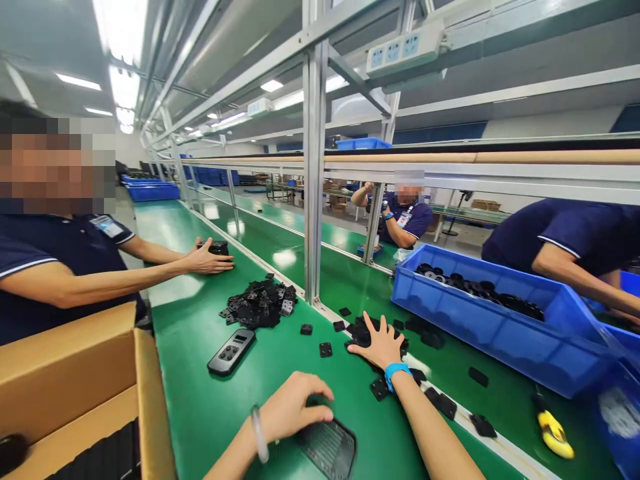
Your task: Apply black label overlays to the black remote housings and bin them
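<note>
From my distant seat I judge the loose black plates [357, 331] just right of the metal post [313, 200] could scatter if my right hand [380, 347], fanned unclenched over them, pushes hard, while my left hand [293, 407] curls over the black cover [330, 450] on that post's near side, whether gripping I cannot tell

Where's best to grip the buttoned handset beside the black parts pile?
Probably pinch the handset across its long edges at mid-length, from above with the nearer left hand: it lies flat, face up, long and narrow, and the pile sits just beyond its far end.
</note>
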`<act>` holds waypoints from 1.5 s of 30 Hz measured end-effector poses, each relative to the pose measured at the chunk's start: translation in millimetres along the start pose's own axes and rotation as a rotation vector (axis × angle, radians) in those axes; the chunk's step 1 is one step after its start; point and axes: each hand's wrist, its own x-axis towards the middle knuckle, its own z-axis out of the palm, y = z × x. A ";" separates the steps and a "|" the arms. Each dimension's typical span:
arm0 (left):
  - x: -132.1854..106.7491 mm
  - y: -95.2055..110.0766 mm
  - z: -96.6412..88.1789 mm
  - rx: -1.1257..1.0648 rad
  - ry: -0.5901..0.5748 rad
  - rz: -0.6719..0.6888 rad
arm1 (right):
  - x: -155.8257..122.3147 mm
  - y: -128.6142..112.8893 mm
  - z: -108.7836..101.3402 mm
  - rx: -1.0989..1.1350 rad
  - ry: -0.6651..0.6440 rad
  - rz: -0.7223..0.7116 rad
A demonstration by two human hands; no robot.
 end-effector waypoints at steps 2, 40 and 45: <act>18.8 -16.2 -1.4 -0.020 0.117 -0.003 | 9.0 -2.6 -1.6 -0.013 -0.018 -0.050; 48.4 -80.6 38.8 0.473 0.279 -0.358 | 94.5 -225.7 -20.9 0.368 -0.238 -0.662; 56.8 -96.2 41.6 0.613 0.283 -0.295 | 70.8 -108.5 -46.4 0.333 -0.080 -0.421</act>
